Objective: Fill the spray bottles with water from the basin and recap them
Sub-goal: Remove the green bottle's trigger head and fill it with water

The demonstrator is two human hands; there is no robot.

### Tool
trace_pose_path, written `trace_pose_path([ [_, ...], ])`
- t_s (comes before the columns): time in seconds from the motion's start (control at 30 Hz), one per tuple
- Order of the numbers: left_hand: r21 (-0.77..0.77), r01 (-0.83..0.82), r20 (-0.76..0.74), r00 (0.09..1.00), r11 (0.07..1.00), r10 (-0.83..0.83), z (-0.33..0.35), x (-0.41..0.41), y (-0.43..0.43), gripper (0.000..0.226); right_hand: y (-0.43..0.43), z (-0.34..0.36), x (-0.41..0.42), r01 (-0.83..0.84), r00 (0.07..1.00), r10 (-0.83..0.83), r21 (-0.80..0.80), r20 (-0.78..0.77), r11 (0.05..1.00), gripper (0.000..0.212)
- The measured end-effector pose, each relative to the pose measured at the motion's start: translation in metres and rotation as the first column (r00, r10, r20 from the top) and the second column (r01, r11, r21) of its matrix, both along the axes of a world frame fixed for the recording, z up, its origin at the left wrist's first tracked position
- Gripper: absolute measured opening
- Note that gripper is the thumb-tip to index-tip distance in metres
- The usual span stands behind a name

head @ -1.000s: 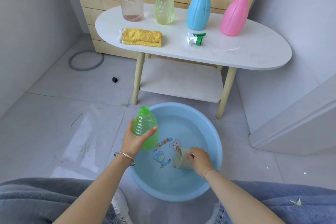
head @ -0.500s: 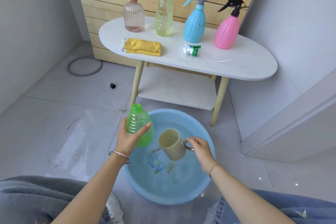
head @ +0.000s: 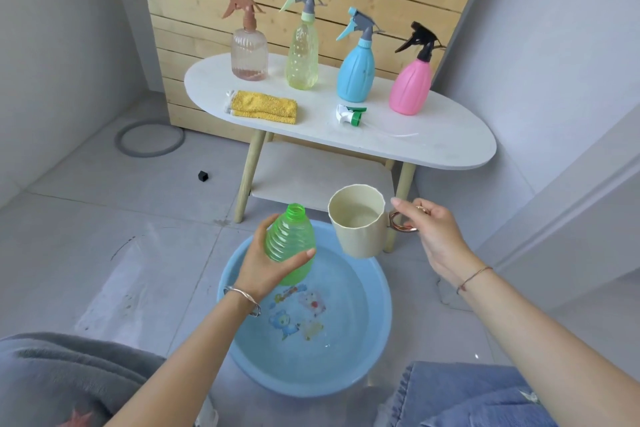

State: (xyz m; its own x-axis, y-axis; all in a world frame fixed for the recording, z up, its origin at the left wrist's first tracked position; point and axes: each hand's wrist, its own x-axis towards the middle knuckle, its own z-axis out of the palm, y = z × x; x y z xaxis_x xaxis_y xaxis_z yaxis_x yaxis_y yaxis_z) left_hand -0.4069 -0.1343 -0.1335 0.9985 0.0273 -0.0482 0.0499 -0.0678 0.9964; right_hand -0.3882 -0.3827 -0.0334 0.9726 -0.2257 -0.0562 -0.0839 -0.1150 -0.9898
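Now I have the left hand point(head: 263, 267) curled round the uncapped bottle point(head: 289, 243), tilted above the basin's point(head: 381, 340) far edge. The right hand point(head: 433, 236) pinches the ring handle of the cup point(head: 356, 222), upright above that edge, water inside.

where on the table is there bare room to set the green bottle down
The table is bare at its right end, past the pink bottle and loose sprayer, and between the yellow cloth and the sprayer. The back row is crowded.
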Motion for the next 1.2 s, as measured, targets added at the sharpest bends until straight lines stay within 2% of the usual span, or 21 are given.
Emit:
trace_pose_path([
  [0.07, 0.039, 0.01, 0.011, 1.0, 0.999, -0.01, 0.0, -0.002, -0.003, 0.085, 0.0, 0.005, -0.002, 0.011, 0.999, -0.012, 0.033, 0.034, 0.999, 0.044],
  [0.17, 0.065, 0.036, 0.011, 0.999, 0.997, -0.037, 0.001, -0.005, -0.009, 0.065, 0.002, 0.013, -0.004, 0.011, 0.997, -0.011, -0.006, 0.079, 1.0, 0.044],
  [0.37, 0.076, 0.075, 0.006, 0.997, 0.994, -0.075, -0.004, -0.008, -0.014, 0.077, 0.004, 0.023, -0.008, 0.021, 0.992, -0.01, -0.082, 0.124, 0.996, 0.042],
  [0.57, 0.19, 0.107, 0.015, 0.994, 0.976, -0.112, -0.005, -0.01, -0.017, 0.083, 0.002, 0.028, -0.011, 0.009, 0.985, 0.015, -0.141, 0.17, 0.99, 0.034],
  [0.77, 0.244, 0.104, 0.005, 0.994, 0.964, -0.108, -0.008, -0.012, -0.019, 0.086, 0.004, 0.029, -0.012, -0.021, 0.982, 0.058, -0.198, 0.178, 0.98, 0.045],
  [1.03, 0.272, 0.111, -0.004, 0.993, 0.956, -0.115, -0.008, -0.015, -0.02, 0.08, 0.015, 0.037, -0.018, 0.014, 0.975, 0.067, -0.364, 0.21, 0.931, 0.041],
  [1.2, 0.274, 0.112, 0.0, 0.993, 0.955, -0.117, -0.005, -0.015, -0.02, 0.075, 0.019, 0.04, -0.02, 0.015, 0.976, 0.069, -0.379, 0.207, 0.925, 0.038],
])
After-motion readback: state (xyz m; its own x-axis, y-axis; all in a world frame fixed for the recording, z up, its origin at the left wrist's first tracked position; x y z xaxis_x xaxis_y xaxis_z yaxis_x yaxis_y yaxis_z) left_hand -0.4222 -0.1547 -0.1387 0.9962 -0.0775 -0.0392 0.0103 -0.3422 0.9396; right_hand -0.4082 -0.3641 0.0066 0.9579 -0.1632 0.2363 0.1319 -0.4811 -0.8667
